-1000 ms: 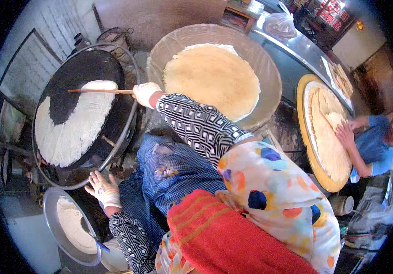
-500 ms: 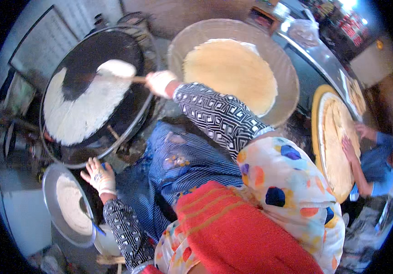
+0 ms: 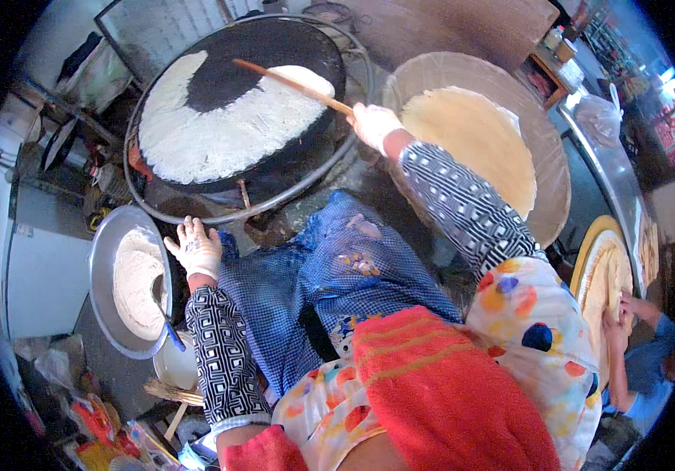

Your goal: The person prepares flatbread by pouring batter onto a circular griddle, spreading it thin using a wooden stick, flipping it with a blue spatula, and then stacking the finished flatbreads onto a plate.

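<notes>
My right hand [image 3: 375, 127], in a pale glove, is closed round a wooden batter spreader [image 3: 294, 83]. The tool slants up and left across a large round black griddle [image 3: 270, 43]. White batter [image 3: 212, 133] lies on it in a wide curved band, with bare black surface in the middle and along the right side. A smoother lump of batter [image 3: 302, 78] sits at the band's right end, partly under the spreader. My left hand [image 3: 197, 247], also gloved, has its fingers spread near the griddle's front rim, beside a metal basin [image 3: 102, 275] of pale batter, and holds nothing.
A big shallow basket [image 3: 553, 188] at right holds a thin tan round flatbread [image 3: 471, 141]. A blue-handled ladle [image 3: 172, 334] rests in the metal basin. Straw brush [image 3: 168, 391] and white bucket [image 3: 180, 365] stand below. Far right, another person's hands [image 3: 618, 322] touch flatbreads on a round board.
The view has shifted, so the griddle and basket appear farther right. The spreader now tilts more steeply upward to the left. The other person's hands have come closer together.
</notes>
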Tool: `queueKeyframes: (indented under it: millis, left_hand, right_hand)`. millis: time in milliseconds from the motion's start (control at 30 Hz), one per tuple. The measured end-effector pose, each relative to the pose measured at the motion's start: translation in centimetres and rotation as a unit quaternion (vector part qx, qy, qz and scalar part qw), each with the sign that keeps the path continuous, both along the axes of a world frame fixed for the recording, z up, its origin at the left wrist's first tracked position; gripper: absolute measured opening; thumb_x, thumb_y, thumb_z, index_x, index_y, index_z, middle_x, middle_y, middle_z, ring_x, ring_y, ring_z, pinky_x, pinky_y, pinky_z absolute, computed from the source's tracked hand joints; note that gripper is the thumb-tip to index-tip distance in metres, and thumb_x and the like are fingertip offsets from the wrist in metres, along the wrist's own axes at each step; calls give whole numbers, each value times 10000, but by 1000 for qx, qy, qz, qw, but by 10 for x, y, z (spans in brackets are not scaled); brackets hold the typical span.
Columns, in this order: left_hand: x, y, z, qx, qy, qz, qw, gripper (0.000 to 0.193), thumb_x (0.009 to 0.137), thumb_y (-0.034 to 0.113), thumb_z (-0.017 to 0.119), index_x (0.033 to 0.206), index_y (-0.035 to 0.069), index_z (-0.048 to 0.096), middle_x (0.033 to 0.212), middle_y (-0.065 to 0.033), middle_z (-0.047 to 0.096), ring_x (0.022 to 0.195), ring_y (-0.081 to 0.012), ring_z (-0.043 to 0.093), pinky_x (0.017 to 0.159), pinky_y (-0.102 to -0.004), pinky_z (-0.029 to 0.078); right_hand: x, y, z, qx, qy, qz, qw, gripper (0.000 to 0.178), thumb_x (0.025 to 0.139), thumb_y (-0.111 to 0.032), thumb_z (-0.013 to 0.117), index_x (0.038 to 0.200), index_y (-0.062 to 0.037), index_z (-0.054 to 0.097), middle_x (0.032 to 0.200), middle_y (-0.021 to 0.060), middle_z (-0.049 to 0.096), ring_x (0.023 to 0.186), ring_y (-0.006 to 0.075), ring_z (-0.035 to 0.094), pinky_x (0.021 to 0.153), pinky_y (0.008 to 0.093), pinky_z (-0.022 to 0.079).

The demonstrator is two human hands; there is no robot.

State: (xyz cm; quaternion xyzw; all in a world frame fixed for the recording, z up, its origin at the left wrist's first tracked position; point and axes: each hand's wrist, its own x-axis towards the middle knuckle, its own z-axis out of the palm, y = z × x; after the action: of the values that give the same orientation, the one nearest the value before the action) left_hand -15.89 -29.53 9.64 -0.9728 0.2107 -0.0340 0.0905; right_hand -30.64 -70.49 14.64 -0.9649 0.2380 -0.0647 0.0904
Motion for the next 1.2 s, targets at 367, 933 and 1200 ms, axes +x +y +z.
queueKeyframes:
  millis: [367, 933, 1200]
  left_hand:
    - [-66, -57, 17, -158, -40, -178, 970, 503, 815, 346, 614, 1234, 76, 549, 1238, -109, 565, 1231, -291, 457, 1082, -614, 181]
    - [-69, -44, -8, -49, -18, -96, 994, 627, 854, 341, 555, 1368, 3, 436, 1430, -169, 435, 1364, -324, 351, 1143, -580, 86]
    - [-51, -33, -12, -76, -68, -92, 991, 524, 827, 292, 586, 1260, 5, 517, 1322, -163, 516, 1295, -320, 414, 1120, -575, 176]
  right_hand:
    - [-7, 13, -27, -20, 58, 42, 997, 343, 947, -347, 472, 997, -22, 573, 877, 229, 672, 852, 389, 656, 771, 495, 507]
    - [6, 0, -30, -80, 58, 39, 994, 350, 954, -401, 450, 1047, -76, 539, 893, 242, 669, 853, 421, 647, 756, 525, 501]
    - [14, -13, -33, -106, 19, 23, 994, 341, 964, -393, 448, 974, -63, 533, 852, 267, 657, 815, 457, 630, 742, 543, 488]
